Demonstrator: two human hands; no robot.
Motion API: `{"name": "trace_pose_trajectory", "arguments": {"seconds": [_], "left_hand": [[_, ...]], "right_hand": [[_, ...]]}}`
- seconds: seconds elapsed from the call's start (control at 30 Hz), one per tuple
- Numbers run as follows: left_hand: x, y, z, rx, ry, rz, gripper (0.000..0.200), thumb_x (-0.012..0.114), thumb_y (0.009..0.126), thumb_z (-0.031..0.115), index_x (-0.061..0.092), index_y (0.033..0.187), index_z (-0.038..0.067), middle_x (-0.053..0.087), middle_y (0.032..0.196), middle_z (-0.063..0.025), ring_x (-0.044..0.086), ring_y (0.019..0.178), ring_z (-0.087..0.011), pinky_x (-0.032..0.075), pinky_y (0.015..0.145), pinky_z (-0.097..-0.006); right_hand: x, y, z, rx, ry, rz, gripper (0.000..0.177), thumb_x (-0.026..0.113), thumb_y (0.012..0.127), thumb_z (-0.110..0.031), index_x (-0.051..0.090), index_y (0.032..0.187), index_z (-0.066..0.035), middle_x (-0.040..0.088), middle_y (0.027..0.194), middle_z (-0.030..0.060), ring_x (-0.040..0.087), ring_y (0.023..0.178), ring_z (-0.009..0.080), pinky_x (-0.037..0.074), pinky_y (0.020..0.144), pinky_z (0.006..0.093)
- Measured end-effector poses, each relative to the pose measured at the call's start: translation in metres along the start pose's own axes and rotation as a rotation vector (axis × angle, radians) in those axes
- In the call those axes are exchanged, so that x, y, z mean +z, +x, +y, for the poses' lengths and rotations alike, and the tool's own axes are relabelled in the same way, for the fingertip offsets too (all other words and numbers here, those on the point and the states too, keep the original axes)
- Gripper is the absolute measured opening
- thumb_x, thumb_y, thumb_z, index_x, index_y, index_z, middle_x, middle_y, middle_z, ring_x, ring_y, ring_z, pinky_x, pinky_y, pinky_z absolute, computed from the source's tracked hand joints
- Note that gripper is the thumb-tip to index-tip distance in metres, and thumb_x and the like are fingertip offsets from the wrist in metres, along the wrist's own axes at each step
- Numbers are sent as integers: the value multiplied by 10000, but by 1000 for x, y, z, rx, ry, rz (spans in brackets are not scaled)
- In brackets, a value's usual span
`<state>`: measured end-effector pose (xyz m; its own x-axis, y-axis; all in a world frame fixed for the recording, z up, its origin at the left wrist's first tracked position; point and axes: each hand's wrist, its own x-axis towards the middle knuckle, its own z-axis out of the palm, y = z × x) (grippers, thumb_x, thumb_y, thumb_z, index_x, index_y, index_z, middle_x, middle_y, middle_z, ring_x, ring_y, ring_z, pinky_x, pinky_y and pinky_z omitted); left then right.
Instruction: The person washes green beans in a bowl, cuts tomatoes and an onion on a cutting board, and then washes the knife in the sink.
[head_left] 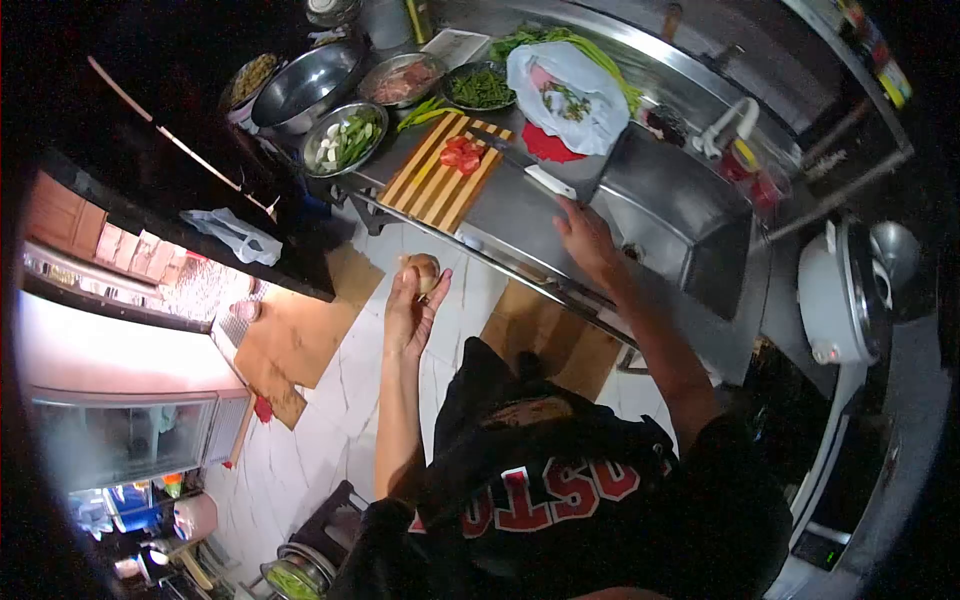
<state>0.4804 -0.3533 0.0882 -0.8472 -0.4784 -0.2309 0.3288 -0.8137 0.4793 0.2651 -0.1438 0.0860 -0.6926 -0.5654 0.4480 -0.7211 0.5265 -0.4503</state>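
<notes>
My left hand (408, 312) is closed around an onion (422, 268), held over the floor in front of the counter. My right hand (588, 238) is at the counter edge by the sink, fingers stretched out, fingertips right at the handle end of a kitchen knife (548, 181). The knife's white handle lies over the counter, and its dark blade reaches across the far corner of a striped wooden cutting board (425, 190). Cut red tomato pieces (462, 155) sit on the board beside the blade.
Behind the board stand a bowl of green and white vegetables (345, 140), a bowl of meat (402, 80) and a bowl of chopped greens (480, 88). A white plastic bag (570, 90) rests near the sink (660, 215). A rice cooker (835, 295) is at the right.
</notes>
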Motion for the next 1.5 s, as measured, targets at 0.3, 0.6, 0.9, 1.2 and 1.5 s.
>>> {"name": "trace_pose_trajectory", "arguments": {"seconds": [0.3, 0.6, 0.9, 1.2, 1.5], "left_hand": [[-19, 119, 7, 295, 826, 69, 614, 737, 645, -31, 384, 1143, 37, 445, 1127, -102, 520, 964, -221, 480, 810, -314], [-27, 199, -1, 311, 940, 5, 613, 763, 644, 28, 407, 1143, 38, 495, 1061, -72, 516, 977, -185, 466, 817, -308], [-4, 212, -25, 631, 1599, 117, 535, 759, 583, 41, 538, 1070, 44, 536, 1042, -144, 544, 944, -304, 454, 821, -364], [-13, 212, -49, 547, 1356, 336, 446, 697, 756, 181, 531, 1137, 21, 559, 1091, -160, 582, 938, -233, 471, 796, -313], [-4, 204, -48, 396, 1350, 446, 482, 693, 767, 187, 501, 1158, -19, 598, 1009, -141, 589, 896, -203, 471, 785, -310]], "right_hand": [[139, 95, 116, -74, -251, -124, 501, 579, 771, -167, 418, 1212, 10, 529, 1052, 257, 514, 949, 410, 407, 838, 471], [111, 95, 91, 33, -164, -218, 481, 546, 832, -188, 389, 1269, -64, 524, 1050, 200, 514, 939, 373, 423, 791, 479], [115, 70, 22, -65, 188, -110, 311, 568, 833, -202, 499, 1077, -22, 577, 683, 165, 580, 604, 341, 448, 520, 427], [138, 93, 2, -62, 126, -260, 222, 564, 819, -160, 507, 992, -32, 492, 493, 119, 523, 434, 301, 426, 433, 406], [138, 93, -7, 128, 272, -557, 339, 537, 827, -244, 419, 1114, -110, 553, 634, 218, 563, 580, 408, 448, 534, 504]]}}
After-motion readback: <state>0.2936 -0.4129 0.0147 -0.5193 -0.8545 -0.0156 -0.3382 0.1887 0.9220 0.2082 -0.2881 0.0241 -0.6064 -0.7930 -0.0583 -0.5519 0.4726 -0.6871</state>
